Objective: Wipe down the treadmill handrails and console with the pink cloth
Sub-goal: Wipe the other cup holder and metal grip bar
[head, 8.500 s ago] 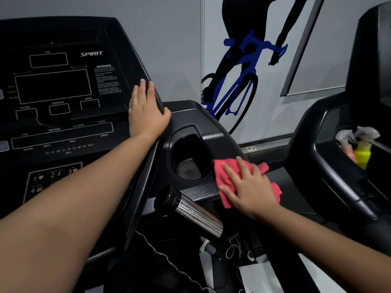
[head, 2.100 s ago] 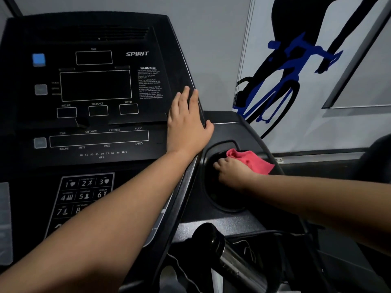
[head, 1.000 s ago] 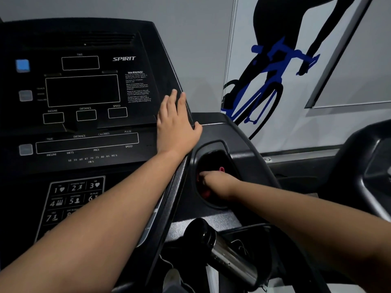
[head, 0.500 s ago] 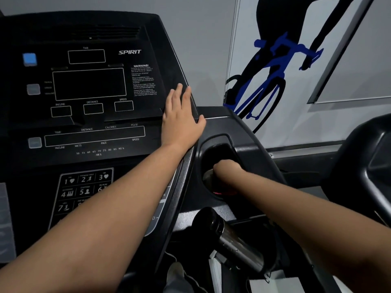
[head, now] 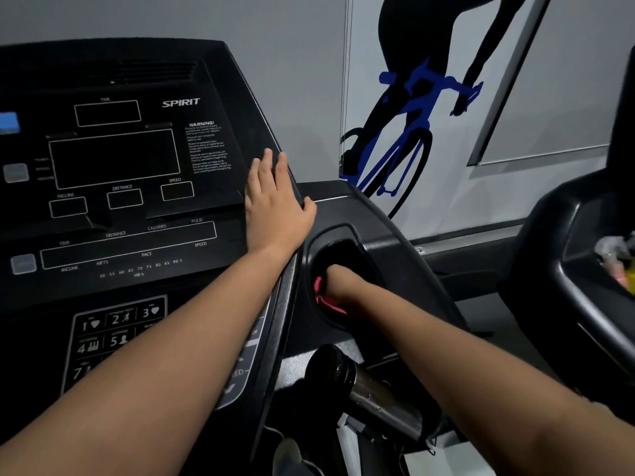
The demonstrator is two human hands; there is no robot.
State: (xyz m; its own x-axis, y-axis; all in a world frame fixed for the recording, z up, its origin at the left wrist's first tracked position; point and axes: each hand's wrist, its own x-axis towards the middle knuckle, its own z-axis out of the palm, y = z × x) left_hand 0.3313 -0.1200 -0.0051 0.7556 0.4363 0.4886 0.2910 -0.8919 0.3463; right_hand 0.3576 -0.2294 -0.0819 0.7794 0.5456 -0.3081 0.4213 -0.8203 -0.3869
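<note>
The black treadmill console (head: 130, 201) with dark display panels fills the left half of the head view. My left hand (head: 275, 204) lies flat and open on the console's right edge. My right hand (head: 343, 286) is down inside the cup holder (head: 374, 255) to the right of the console, closed on the pink cloth (head: 324, 297). Only a small bunch of the cloth shows at the left of my fist; the fingers are hidden in the recess.
A chrome pulse-grip handrail (head: 374, 389) sticks out below the cup holder. A second black machine (head: 563, 269) stands at the right, with spray bottles (head: 618, 266) in its tray. A wall with a blue cyclist graphic (head: 405, 132) is behind.
My right hand has carried the cloth from the console's right shoulder into the cup holder and keeps shifting inside it; more pink shows now at the left of the fist. My left hand stays put.
</note>
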